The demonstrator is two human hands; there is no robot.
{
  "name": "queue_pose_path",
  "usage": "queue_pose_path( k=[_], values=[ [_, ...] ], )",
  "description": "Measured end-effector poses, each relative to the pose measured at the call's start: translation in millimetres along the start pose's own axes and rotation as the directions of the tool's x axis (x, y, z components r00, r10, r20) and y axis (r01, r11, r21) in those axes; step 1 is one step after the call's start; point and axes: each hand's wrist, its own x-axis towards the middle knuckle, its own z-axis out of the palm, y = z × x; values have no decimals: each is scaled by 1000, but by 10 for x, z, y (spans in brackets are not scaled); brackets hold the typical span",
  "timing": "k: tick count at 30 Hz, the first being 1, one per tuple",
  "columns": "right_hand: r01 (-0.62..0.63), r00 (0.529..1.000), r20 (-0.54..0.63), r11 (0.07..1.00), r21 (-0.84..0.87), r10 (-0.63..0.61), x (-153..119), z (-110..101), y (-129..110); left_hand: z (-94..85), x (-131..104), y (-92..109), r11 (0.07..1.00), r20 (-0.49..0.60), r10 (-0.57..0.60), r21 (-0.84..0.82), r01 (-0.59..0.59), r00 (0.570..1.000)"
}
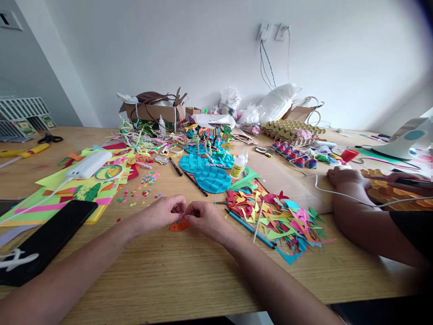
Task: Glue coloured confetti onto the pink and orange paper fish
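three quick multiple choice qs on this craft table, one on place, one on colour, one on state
1. Where is the phone?
A left of the hands
B on the egg tray
C by the wall

2. What colour is the paper fish?
A blue
B orange
C white

3. How is the fish held?
A lying untouched
B pinched by both hands
C in one hand, lifted high

Answers:
1 A, it lies beside the left hand.
2 B, it shows orange on the table.
3 B, left and right hand meet on it.
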Motion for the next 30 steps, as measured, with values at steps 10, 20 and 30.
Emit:
queue_pose_path(
  k=[10, 20, 30],
  values=[
    [-11, 999, 50, 1000, -26, 12, -3, 5, 14, 13, -65, 15, 999, -25, -26, 41, 27, 999],
    [-149, 986, 52, 981, -127, 157, -52, 77, -84, 141, -509, -70, 930, -186, 157, 359, -81, 970],
    [-198, 980, -46, 963, -185, 193, -42, 255, -12, 280, -557, -282, 818, -182, 418, 502, -281, 890]
  ],
)
